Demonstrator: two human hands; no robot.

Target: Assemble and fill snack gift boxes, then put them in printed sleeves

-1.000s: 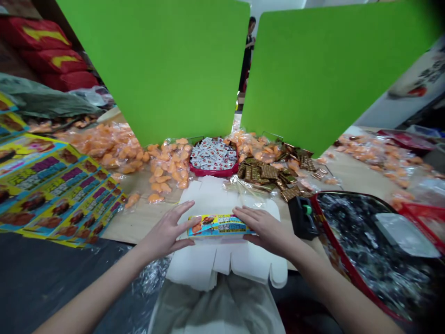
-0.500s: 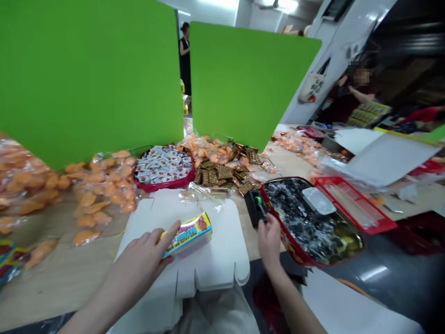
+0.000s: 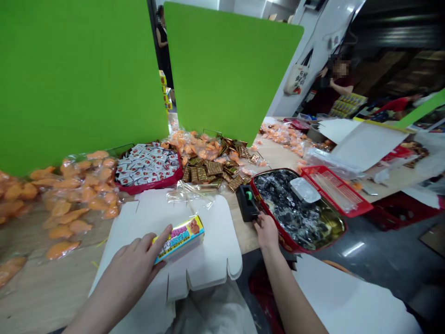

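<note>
My left hand [image 3: 139, 253] is closed around the near end of a small printed box [image 3: 182, 239], yellow, blue and pink on the sides I see. The box rests on a stack of flat white cardboard blanks [image 3: 219, 232] in front of me. My right hand [image 3: 267, 234] pinches at the cutting end of a black tape dispenser [image 3: 245, 204] holding a green-cored roll. The clear tape between those fingers is hard to make out. Just right of the dispenser is a red-rimmed tin [image 3: 335, 239] of dark wrapped packets, with a clear plastic container [image 3: 305, 189] on top.
Bagged orange pieces [image 3: 69, 218] spread over the table's left. Behind the blanks are a red tray [image 3: 149, 187] of white sachets and a pile of gold packets [image 3: 208, 171]. A red basket [image 3: 347, 197] holds thin sticks. Green partitions [image 3: 222, 74] stand behind; people are beyond.
The view has turned to the right, so the table's things sit further left. My right fingers have shifted slightly down at the dispenser's end. My left hand keeps the box on the blanks.
</note>
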